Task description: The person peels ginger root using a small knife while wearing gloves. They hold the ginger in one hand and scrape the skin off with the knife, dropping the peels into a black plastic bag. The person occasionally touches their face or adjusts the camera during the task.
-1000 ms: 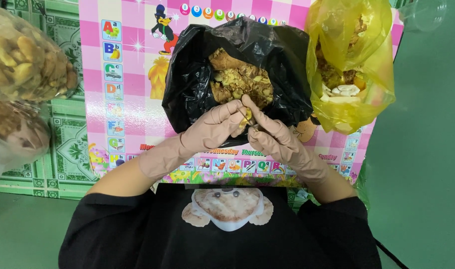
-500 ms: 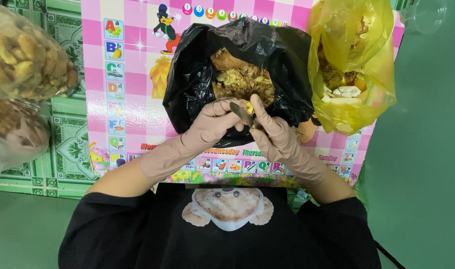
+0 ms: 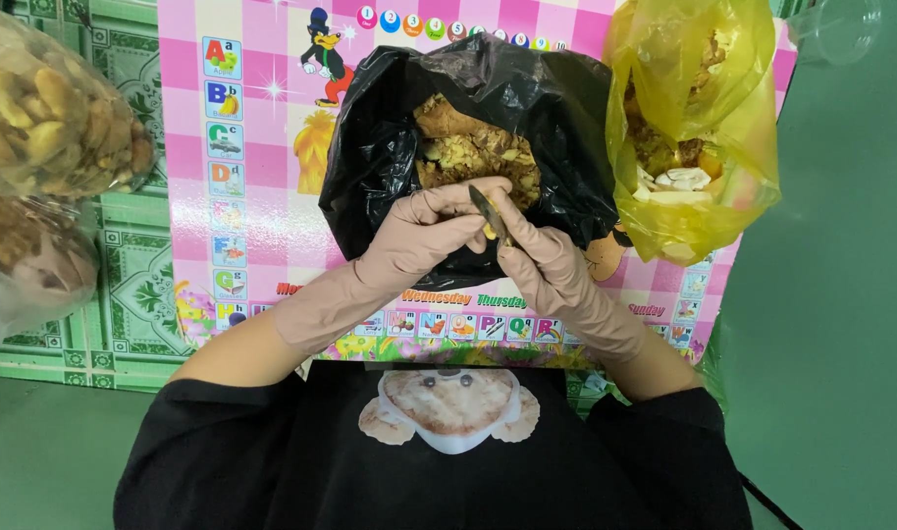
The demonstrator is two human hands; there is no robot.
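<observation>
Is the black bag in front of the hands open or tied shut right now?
Open. The black bag has its mouth spread wide, showing brownish-yellow pieces inside, just beyond both gloved hands.

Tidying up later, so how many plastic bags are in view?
4: black bag at centre, yellow bag to its right, two clear bags, upper and lower, at the left edge.

I'm wearing long beige rubber gloves on my left hand (image 3: 424,231) and right hand (image 3: 552,275) (cuffs reaching the forearms), plus a black short-sleeved shirt with a printed animal face.
</observation>
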